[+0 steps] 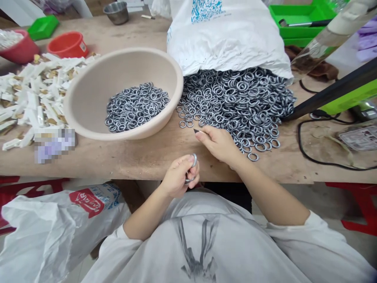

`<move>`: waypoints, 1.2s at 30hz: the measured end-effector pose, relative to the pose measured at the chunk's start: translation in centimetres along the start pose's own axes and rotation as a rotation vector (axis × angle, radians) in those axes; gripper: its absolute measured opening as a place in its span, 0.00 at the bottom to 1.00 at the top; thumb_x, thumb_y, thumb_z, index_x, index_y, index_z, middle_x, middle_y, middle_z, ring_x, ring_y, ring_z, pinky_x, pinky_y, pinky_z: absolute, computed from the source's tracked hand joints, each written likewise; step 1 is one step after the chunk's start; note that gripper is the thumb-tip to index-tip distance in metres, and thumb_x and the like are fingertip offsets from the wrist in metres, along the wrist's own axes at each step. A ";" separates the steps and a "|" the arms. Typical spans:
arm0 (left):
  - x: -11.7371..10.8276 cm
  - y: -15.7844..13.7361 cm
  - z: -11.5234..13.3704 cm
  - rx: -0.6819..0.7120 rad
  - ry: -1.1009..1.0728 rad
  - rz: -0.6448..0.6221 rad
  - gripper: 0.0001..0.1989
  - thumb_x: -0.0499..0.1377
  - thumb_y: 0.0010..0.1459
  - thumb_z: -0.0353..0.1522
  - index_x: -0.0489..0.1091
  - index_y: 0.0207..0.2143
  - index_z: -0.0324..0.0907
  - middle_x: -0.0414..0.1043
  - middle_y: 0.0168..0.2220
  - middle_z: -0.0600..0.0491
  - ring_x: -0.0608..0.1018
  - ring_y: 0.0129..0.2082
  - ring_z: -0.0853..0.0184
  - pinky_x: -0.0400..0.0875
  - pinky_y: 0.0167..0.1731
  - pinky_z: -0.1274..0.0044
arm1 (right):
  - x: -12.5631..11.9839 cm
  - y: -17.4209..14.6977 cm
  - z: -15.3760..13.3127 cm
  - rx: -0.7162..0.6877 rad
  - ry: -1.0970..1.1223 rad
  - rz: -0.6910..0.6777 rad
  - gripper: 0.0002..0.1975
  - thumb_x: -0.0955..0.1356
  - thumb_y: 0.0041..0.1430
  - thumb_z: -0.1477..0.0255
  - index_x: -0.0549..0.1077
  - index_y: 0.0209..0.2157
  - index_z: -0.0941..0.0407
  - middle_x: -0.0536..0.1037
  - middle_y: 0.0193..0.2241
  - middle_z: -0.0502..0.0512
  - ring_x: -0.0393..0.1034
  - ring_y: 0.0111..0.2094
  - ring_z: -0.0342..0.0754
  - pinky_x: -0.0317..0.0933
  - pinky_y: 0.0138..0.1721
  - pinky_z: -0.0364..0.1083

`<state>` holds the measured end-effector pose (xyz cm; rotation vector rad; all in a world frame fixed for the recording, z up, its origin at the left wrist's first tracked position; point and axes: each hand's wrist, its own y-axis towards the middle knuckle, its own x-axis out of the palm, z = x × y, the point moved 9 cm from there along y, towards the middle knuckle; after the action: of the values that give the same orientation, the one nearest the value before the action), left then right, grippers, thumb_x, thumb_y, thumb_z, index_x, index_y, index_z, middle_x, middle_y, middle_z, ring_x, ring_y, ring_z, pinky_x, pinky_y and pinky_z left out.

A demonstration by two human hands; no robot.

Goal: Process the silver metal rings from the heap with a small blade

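Note:
My left hand (179, 177) is closed near the table's front edge. A grey metal ring (194, 160) stands up between its thumb and fingers, and part of another ring (190, 181) shows lower in the fingers. To the right and farther forward, my right hand (219, 143) is closed on a small tool, of which only a dark pointed blade tip (196, 131) sticks out past the thumb. Just beyond that hand lies a big heap of grey metal rings (232, 98). A beige basin (123, 65) on the left holds a smaller pile of the same rings (137, 106).
A white sack (226, 43) lies behind the heap. White and brown pieces (32, 94) spread left of the basin, near a red bowl (68, 44). At right are a green tray (297, 17), a slanting black bar (332, 88) and a black cable (300, 145).

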<state>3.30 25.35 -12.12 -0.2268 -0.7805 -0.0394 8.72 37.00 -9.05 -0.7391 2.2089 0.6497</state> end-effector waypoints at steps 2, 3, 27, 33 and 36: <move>-1.6 -0.1 0.5 0.017 -0.007 0.106 0.15 0.64 0.59 0.39 0.67 0.31 0.35 0.57 0.20 0.58 0.62 0.14 0.77 0.55 0.14 0.85 | 0.8 2.4 -0.6 -0.016 -0.284 -0.030 0.10 0.75 0.69 0.69 0.72 0.40 0.56 0.73 0.34 0.47 0.69 0.35 0.51 0.51 0.29 0.45; -2.3 -0.2 0.8 0.025 -0.005 0.150 0.13 0.64 0.58 0.37 0.69 0.37 0.36 0.58 0.21 0.58 0.63 0.14 0.77 0.55 0.14 0.85 | 1.5 3.5 -1.1 -0.045 -0.399 -0.062 0.13 0.78 0.67 0.69 0.73 0.44 0.56 0.74 0.39 0.49 0.70 0.39 0.53 0.53 0.30 0.45; -2.0 1.4 2.4 0.275 0.686 0.263 0.20 0.55 0.65 0.46 0.68 0.30 0.39 0.60 0.20 0.55 0.63 0.18 0.73 0.58 0.20 0.80 | 0.0 -3.0 -2.7 0.064 0.574 -0.090 0.16 0.62 0.69 0.59 0.66 0.30 0.55 0.68 0.27 0.49 0.63 0.28 0.49 0.54 0.29 0.46; -1.1 1.4 1.9 0.366 0.605 0.301 0.25 0.54 0.65 0.49 0.62 0.26 0.38 0.59 0.20 0.55 0.64 0.19 0.74 0.58 0.21 0.81 | 2.0 -5.0 -2.3 0.111 1.079 0.097 0.25 0.74 0.63 0.47 0.66 0.38 0.54 0.68 0.28 0.48 0.66 0.25 0.50 0.64 0.25 0.45; -1.1 1.7 2.0 0.380 0.492 0.301 0.25 0.55 0.65 0.49 0.62 0.26 0.38 0.58 0.20 0.55 0.63 0.19 0.75 0.59 0.20 0.82 | 2.1 -4.7 -2.6 0.019 1.197 0.029 0.25 0.78 0.62 0.53 0.68 0.42 0.55 0.71 0.33 0.50 0.69 0.27 0.50 0.67 0.28 0.45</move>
<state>1.39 27.33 -11.82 0.0319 -0.2472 0.3257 9.40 31.37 -10.09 -1.3029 3.2701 0.1564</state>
